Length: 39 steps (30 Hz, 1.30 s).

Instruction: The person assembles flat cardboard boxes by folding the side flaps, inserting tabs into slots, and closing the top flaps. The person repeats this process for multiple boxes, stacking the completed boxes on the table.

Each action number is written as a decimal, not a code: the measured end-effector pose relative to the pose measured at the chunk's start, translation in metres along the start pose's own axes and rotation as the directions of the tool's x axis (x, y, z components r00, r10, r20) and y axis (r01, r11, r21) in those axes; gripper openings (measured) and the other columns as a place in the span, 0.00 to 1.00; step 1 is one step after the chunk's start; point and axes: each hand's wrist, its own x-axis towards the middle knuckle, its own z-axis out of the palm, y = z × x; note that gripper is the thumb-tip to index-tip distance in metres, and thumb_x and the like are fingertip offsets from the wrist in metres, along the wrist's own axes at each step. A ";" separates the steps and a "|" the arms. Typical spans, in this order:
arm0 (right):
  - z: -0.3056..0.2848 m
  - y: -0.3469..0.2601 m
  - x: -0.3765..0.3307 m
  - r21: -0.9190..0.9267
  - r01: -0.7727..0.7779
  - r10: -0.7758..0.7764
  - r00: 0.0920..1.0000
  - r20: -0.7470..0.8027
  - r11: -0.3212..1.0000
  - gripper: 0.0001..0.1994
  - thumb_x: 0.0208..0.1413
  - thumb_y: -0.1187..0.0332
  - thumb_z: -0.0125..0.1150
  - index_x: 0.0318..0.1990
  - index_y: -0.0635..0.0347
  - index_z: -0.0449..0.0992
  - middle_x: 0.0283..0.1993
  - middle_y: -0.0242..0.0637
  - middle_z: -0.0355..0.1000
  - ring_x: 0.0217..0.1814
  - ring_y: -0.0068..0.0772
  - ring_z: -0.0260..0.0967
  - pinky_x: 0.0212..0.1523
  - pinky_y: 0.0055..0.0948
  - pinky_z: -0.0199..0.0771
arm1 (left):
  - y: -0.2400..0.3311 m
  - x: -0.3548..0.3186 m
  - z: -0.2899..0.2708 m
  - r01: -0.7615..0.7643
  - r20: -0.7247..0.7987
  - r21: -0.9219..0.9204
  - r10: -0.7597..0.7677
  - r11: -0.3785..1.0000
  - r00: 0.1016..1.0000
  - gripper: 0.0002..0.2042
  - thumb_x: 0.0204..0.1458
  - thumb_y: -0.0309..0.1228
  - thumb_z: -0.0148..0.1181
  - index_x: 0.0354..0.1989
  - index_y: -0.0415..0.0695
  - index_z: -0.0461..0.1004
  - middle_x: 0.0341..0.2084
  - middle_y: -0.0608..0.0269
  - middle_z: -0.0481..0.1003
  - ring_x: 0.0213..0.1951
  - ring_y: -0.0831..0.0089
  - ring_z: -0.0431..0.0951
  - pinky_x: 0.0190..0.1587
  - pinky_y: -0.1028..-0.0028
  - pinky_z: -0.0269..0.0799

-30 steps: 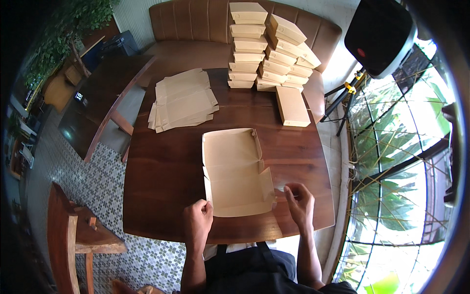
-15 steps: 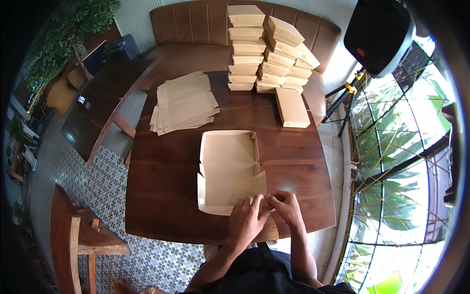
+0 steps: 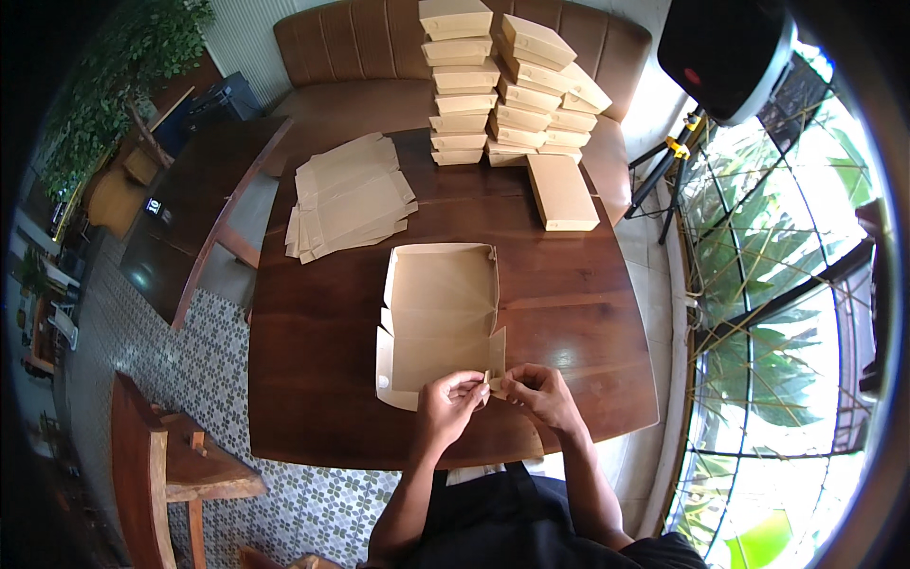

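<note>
Both hands meet at the near right corner of the open cardboard box (image 3: 441,318) — the left hand (image 3: 447,403) and right hand (image 3: 540,394) each pinch its small flap; the box lies mid-counter (image 3: 588,322); flat blanks (image 3: 349,197) and stacked folded boxes (image 3: 502,85) lie beyond.

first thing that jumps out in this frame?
The open brown cardboard box at the middle of the dark wooden table, with the left hand and right hand pinching its near right corner. Behind it, tall stacks of folded boxes at the far edge, and a pile of flat blanks far left.
</note>
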 end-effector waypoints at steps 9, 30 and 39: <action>0.007 0.000 -0.002 -0.100 -0.002 -0.003 0.998 -0.055 0.995 0.14 0.64 0.61 0.74 0.43 0.67 0.87 0.32 0.32 0.82 0.35 0.16 0.71 0.37 0.24 0.72 | -0.010 -0.002 -0.003 0.052 -0.006 -0.020 -0.052 0.998 0.999 0.12 0.66 0.26 0.68 0.51 0.29 0.82 0.40 0.55 0.86 0.42 0.74 0.86 0.47 0.73 0.86; 0.010 0.004 0.002 0.070 -0.050 0.052 0.998 -0.031 0.996 0.12 0.66 0.65 0.73 0.43 0.67 0.85 0.34 0.27 0.79 0.33 0.14 0.69 0.32 0.19 0.65 | -0.018 -0.003 0.000 0.021 -0.024 0.036 -0.020 0.999 1.000 0.14 0.65 0.28 0.70 0.51 0.28 0.82 0.38 0.54 0.86 0.41 0.74 0.87 0.46 0.74 0.85; 0.012 0.002 0.000 0.066 -0.071 0.077 0.993 -0.095 0.995 0.11 0.64 0.65 0.75 0.42 0.65 0.83 0.32 0.25 0.78 0.30 0.12 0.68 0.30 0.18 0.64 | -0.022 -0.003 0.002 0.037 -0.001 0.053 -0.037 0.998 0.999 0.12 0.64 0.27 0.71 0.50 0.30 0.82 0.37 0.57 0.85 0.40 0.76 0.86 0.45 0.75 0.84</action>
